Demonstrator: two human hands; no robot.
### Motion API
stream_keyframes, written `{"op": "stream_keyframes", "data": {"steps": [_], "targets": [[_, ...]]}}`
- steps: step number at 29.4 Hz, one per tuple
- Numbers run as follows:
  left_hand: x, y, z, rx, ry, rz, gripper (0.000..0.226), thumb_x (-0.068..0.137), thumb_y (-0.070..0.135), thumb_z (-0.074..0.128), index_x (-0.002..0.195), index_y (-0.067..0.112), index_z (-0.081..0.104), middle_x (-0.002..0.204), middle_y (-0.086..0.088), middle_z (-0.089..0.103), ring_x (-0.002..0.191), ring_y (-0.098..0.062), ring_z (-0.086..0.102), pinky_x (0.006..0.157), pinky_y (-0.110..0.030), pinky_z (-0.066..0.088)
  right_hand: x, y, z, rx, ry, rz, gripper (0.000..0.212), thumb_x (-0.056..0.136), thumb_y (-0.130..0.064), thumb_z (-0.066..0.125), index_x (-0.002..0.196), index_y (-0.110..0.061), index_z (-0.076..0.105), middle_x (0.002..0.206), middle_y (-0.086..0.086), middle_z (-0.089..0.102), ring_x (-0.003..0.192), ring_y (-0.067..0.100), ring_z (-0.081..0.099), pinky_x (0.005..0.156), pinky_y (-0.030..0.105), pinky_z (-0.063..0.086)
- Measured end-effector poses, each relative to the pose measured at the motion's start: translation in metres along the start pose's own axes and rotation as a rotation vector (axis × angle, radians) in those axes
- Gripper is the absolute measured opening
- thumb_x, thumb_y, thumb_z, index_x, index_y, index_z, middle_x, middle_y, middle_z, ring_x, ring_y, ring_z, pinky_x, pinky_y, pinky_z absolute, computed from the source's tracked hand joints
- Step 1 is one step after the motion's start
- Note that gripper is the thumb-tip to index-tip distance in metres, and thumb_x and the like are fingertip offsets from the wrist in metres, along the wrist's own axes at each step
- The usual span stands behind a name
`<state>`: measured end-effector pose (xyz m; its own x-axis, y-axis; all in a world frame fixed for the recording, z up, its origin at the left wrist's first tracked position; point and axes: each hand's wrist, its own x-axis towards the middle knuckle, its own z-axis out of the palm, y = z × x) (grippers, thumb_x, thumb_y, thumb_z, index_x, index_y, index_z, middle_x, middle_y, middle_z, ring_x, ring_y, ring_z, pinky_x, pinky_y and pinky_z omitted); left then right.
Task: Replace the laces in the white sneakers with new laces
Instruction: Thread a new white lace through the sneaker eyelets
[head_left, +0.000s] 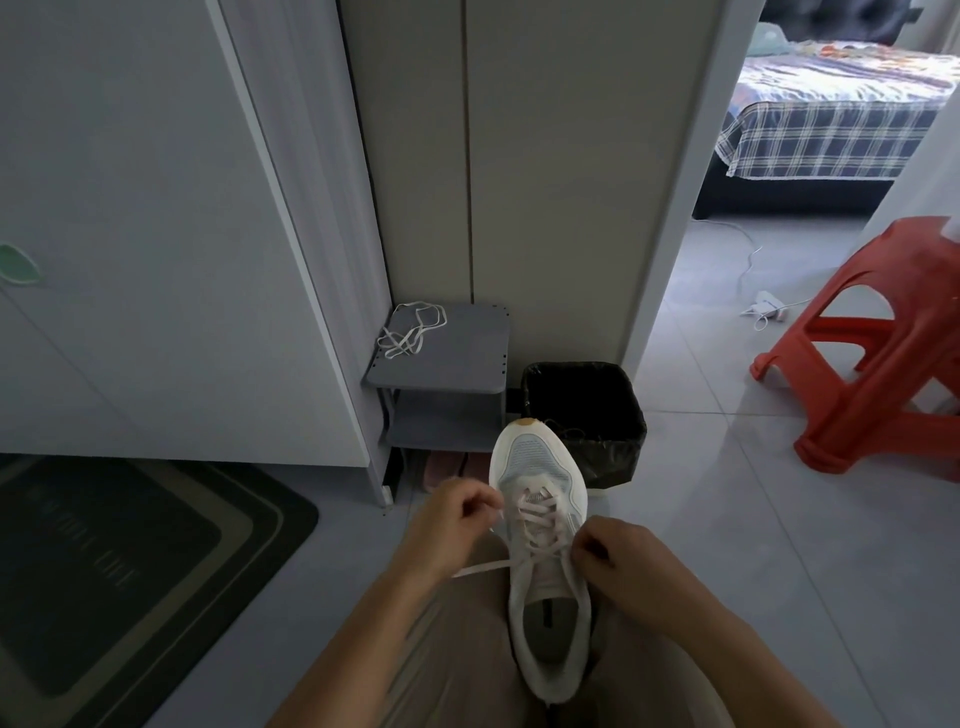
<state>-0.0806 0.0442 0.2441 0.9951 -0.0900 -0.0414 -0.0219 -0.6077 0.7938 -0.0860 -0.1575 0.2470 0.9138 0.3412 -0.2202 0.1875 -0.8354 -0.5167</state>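
Observation:
A white sneaker (543, 551) lies on my lap, toe pointing away from me. A pale lace (537, 525) crosses through its eyelets. My left hand (457, 525) pinches a strand of that lace at the shoe's left side, and a loose end trails out below my wrist. My right hand (618, 561) pinches the lace at the right eyelets. Another white lace (410, 330) lies in a loose tangle on top of a small grey shoe rack (462, 358).
A black-lined bin (587, 415) stands right behind the sneaker's toe. A red plastic stool (878, 353) is at the right, a dark doormat (130, 582) at the left. White cabinet doors fill the left; a doorway at upper right shows a bed (831, 119).

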Motion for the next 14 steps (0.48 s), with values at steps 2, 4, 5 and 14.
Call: {"op": "stream_keyframes", "data": {"steps": [2,4,5,14], "targets": [[-0.004,-0.010,-0.006,-0.034,0.076,0.006,0.012,0.088,0.015,0.060,0.087,0.027,0.060,0.094,0.007,0.058,0.082,0.002,0.054,0.071,-0.006,0.042,0.001,0.000,0.001,-0.016,-0.016,-0.002,0.011,0.095,-0.030,0.044,0.094,-0.025,0.053,0.097,-0.006,0.060,0.088,0.010,0.056,0.083,0.023,0.048],[-0.009,-0.012,-0.003,-0.052,0.063,0.066,0.010,0.085,0.014,0.064,0.085,0.024,0.062,0.087,0.011,0.057,0.077,0.004,0.054,0.071,-0.006,0.041,0.002,-0.001,0.000,-0.031,-0.031,-0.010,0.009,0.095,-0.030,0.043,0.092,-0.026,0.050,0.097,-0.004,0.061,0.087,0.011,0.056,0.082,0.024,0.048],[-0.010,-0.011,0.000,-0.031,0.045,0.119,0.007,0.084,0.016,0.066,0.086,0.022,0.064,0.086,0.012,0.056,0.076,0.005,0.053,0.070,-0.007,0.040,0.003,-0.001,0.000,-0.034,-0.037,-0.010,0.011,0.095,-0.030,0.043,0.094,-0.023,0.052,0.098,-0.004,0.062,0.087,0.011,0.057,0.082,0.025,0.048],[-0.001,0.018,0.029,0.653,0.094,0.712,0.015,0.057,0.032,0.078,0.057,0.026,0.064,0.063,0.012,0.057,0.062,-0.008,0.057,0.056,-0.015,0.041,0.008,0.000,-0.004,-0.014,-0.108,0.083,0.027,0.096,-0.032,0.041,0.107,-0.015,0.058,0.105,0.001,0.063,0.094,0.015,0.059,0.090,0.031,0.048]]}}
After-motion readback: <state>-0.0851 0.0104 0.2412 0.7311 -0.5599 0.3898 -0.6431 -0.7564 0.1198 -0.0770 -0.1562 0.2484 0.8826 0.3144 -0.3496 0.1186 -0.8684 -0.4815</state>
